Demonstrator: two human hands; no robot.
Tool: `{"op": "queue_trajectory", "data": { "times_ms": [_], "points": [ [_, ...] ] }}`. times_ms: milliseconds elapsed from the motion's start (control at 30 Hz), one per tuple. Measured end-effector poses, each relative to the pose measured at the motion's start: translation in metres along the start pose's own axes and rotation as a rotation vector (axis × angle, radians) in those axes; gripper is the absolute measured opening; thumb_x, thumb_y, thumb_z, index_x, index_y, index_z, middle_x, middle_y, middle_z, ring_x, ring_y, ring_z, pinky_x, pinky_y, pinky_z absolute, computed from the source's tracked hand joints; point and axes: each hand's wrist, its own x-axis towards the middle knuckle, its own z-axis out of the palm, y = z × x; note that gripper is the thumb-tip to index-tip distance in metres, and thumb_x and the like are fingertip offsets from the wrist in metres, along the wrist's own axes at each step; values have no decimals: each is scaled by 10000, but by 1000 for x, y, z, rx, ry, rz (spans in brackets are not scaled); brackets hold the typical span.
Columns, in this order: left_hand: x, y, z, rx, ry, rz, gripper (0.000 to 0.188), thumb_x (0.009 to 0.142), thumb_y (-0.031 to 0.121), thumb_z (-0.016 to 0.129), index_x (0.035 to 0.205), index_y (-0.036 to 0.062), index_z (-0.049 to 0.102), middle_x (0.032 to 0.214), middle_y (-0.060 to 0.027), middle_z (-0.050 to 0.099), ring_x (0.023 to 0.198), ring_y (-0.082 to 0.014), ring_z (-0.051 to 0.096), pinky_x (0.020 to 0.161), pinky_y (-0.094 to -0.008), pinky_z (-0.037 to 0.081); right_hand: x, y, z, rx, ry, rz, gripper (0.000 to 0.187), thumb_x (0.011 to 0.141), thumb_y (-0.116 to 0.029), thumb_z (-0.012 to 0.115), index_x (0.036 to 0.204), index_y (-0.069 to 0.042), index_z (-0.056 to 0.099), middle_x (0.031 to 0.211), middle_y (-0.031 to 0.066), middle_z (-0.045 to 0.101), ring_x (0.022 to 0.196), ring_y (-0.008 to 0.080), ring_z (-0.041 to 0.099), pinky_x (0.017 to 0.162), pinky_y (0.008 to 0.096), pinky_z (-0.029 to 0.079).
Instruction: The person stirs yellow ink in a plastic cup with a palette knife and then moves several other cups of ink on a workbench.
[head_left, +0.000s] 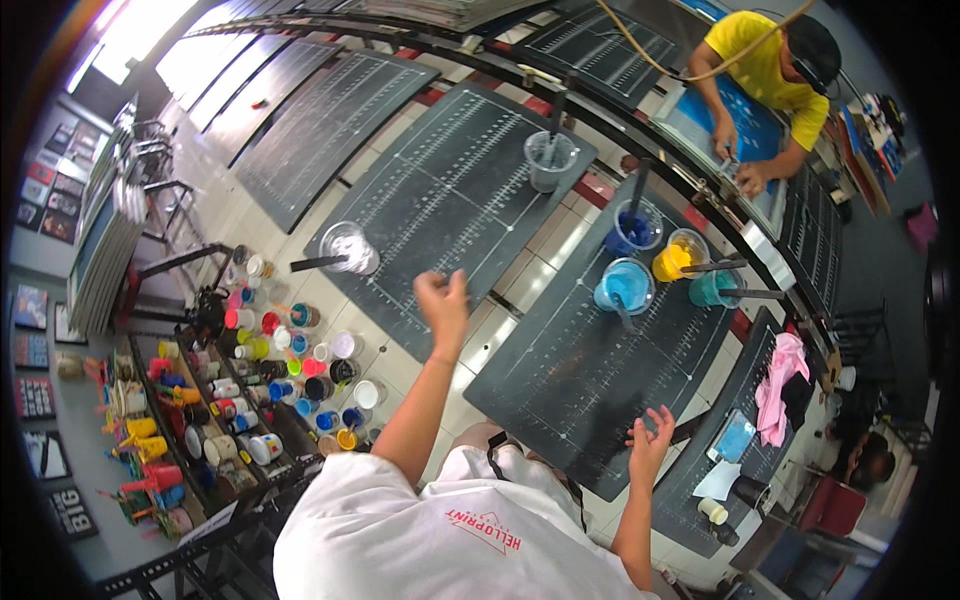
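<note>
My left hand [443, 308] is raised over the dark ruled board [440, 190], holding nothing, with its thumb and fingers apart. Left of it stands a clear cup of white ink [362, 262] with a dark spatula. A cup of greyish ink [548, 165] is on the far end of that board. Over the near edge of a second ruled board [560, 370] is my right hand [652, 440], empty with fingers spread. Farther along that board are cups of light blue ink [618, 285], yellow ink [678, 255], dark blue ink [628, 235] and teal ink [708, 290], with spatulas in them.
Many ink jars [300, 345] crowd the floor and a rack at left. A pink cloth [785, 385] lies on another board at right. Across a metal rail [640, 120], a person in a yellow shirt [745, 50] works over a blue screen frame [740, 115].
</note>
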Motion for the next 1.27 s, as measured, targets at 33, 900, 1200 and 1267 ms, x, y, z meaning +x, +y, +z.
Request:
{"op": "queue_trajectory", "data": {
  "times_ms": [33, 900, 1200, 1267],
  "points": [
    [5, -7, -32, 8, 93, -30, 465, 844, 164, 778, 1098, -15, 431, 940, -89, 493, 654, -144, 578, 511, -270, 555, 1, -9, 11, 30, -34, 18, 574, 941, -71, 642, 1432, -31, 348, 1310, 138, 530, 753, 113, 615, 605, 222, 522],
    [96, 34, 96, 38, -408, 114, 576, 760, 236, 821, 1225, 18, 560, 1048, -131, 691, 807, -197, 668, 595, -321, 554, -19, -24, 23, -182, -62, -45, 552, 901, -110, 681, 1385, -18, 431, 1282, 145, 590, 691, 116, 609, 660, 282, 509],
    [59, 64, 90, 151, -446, 42, 701, 763, 207, 833, 1319, -19, 471, 1228, -204, 596, 1009, -257, 638, 703, -336, 576, -37, -10, 2, -135, 10, 4, 552, 903, -125, 688, 1381, -16, 435, 1266, 145, 601, 687, 125, 606, 685, 282, 504],
    [55, 27, 81, 398, -272, 210, 772, 826, 209, 773, 1452, 9, 367, 1384, -265, 472, 1302, -356, 462, 1128, -374, 340, -41, -5, -2, -158, 18, -1, 552, 908, -132, 684, 1387, -28, 431, 1271, 141, 601, 681, 127, 607, 686, 282, 510]
  ]
}}
